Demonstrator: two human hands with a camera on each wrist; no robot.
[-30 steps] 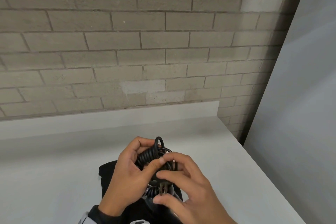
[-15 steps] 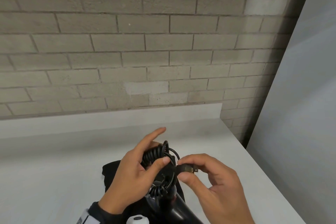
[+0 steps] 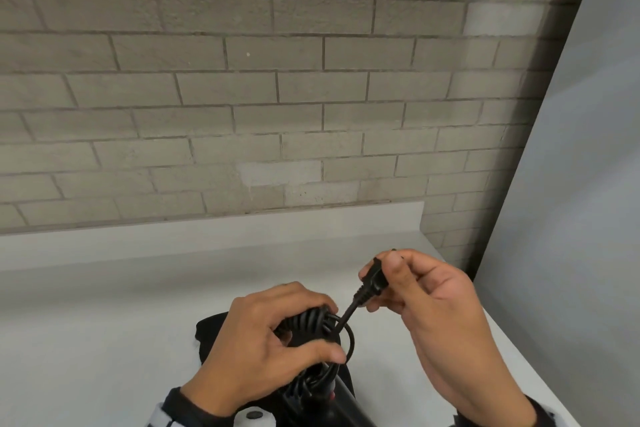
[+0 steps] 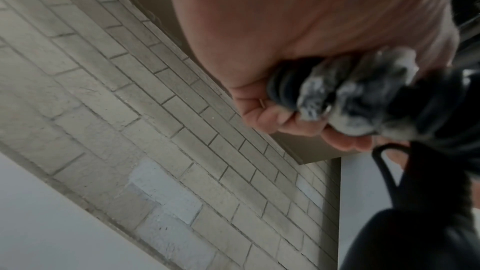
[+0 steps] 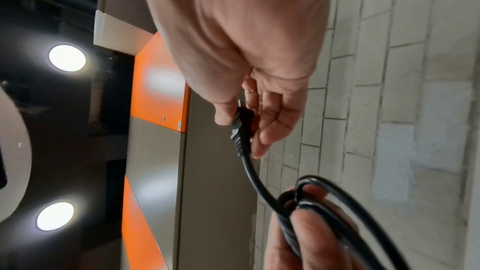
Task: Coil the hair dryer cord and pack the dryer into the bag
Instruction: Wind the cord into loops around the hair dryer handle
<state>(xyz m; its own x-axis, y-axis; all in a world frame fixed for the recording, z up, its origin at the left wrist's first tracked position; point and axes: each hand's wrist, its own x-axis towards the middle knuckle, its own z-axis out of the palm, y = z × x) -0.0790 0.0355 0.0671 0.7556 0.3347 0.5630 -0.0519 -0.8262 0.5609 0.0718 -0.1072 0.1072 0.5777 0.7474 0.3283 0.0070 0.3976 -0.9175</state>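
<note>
My left hand [image 3: 277,333] is curled round the black coiled cord [image 3: 311,322] wound on the hair dryer's handle, above the white counter. The dryer's black body [image 3: 346,406] runs down to the bottom edge of the head view. My right hand [image 3: 408,288] pinches the black plug [image 3: 372,282] between thumb and fingers and holds it up and to the right, a short straight length of cord leading back to the coil. In the right wrist view the plug [image 5: 242,124] and a loose cord loop [image 5: 337,196] show. A black bag [image 3: 211,333] lies under my left hand, mostly hidden.
The white counter [image 3: 104,322] meets a grey brick wall [image 3: 242,97] behind its raised back lip. A pale panel [image 3: 571,218] stands on the right past the counter's right edge. A white wrist camera mount [image 3: 254,421] sits at the bottom.
My right hand drew the plug out of the coil and lifted it up and to the right. My left hand's fingers closed back over the coil and sank slightly.
</note>
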